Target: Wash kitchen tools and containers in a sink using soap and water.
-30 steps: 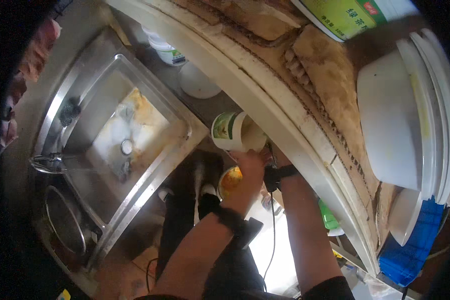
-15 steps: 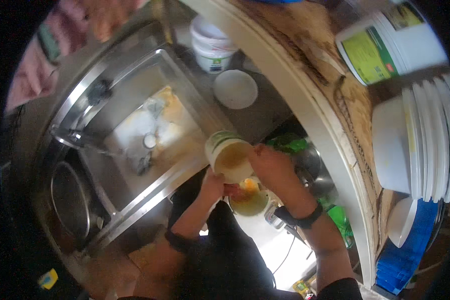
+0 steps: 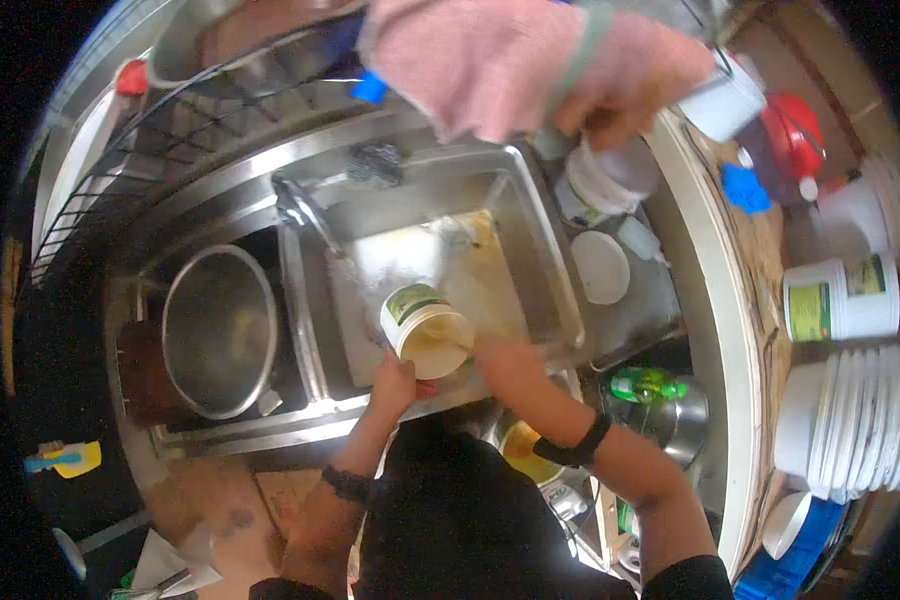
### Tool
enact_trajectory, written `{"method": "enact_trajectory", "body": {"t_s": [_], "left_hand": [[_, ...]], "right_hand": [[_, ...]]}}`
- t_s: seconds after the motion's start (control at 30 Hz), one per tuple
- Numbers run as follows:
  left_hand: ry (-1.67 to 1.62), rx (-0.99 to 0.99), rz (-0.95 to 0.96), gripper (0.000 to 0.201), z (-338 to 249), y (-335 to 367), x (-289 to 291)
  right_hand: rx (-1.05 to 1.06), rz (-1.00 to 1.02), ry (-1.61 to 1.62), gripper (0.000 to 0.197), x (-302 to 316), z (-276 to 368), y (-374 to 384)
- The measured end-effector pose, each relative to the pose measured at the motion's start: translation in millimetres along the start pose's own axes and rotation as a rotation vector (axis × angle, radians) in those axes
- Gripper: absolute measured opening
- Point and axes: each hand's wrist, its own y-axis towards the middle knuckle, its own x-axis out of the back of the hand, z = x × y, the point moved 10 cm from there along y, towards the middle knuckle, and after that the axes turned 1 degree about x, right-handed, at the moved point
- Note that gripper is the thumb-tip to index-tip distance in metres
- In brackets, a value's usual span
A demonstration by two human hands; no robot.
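Note:
Over the front of the right sink basin (image 3: 542,270), my left hand (image 3: 397,385) grips a white plastic tub (image 3: 410,306) with a green label. The tub is tilted, its mouth turned towards me, and a yellowish film shows inside. My right hand (image 3: 510,368) is at the right side of the tub's mouth. Motion blurs its fingers, so I cannot make out whether it holds anything. The tap (image 3: 305,212) reaches over the basin just behind the tub. Below my right forearm stands a round container (image 3: 522,450) with yellow-orange contents, partly hidden.
A large oval metal pan (image 3: 171,335) occupies the left basin. A pink towel (image 3: 470,60) hangs at the back. White tubs (image 3: 595,185), a round white lid (image 3: 600,268) and a green bottle (image 3: 646,386) are to the right. Stacked lids (image 3: 850,425) line the right shelf.
Both hands and the tub have moved from above the container of yellow-orange contents to over the sink basin. The view has turned, bringing the sink to the middle.

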Motion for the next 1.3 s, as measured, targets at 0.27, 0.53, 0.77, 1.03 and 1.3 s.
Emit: {"method": "enact_trajectory", "body": {"t_s": [0.27,0.53,0.77,1.03,1.3], "left_hand": [[1.195,-0.31,-0.134,0.053,-18,28,65],[0.416,-0.089,-0.25,0.07,-9,37,84],[0.317,-0.012,-0.223,0.063,-16,47,59],[-0.165,0.198,0.092,0.046,-2,52,50],[0.672,-0.777,0.093,0.025,-115,56,87]], "right_hand": [[-0.083,0.259,0.352,0.02,-76,33,45],[-0.246,0.169,0.448,0.03,-107,21,53],[-0.331,0.413,0.464,0.035,-124,-16,49],[-0.575,0.239,1.409,0.054,-148,-35,31],[-0.181,0.309,0.294,0.04,-230,-41,22]]}}
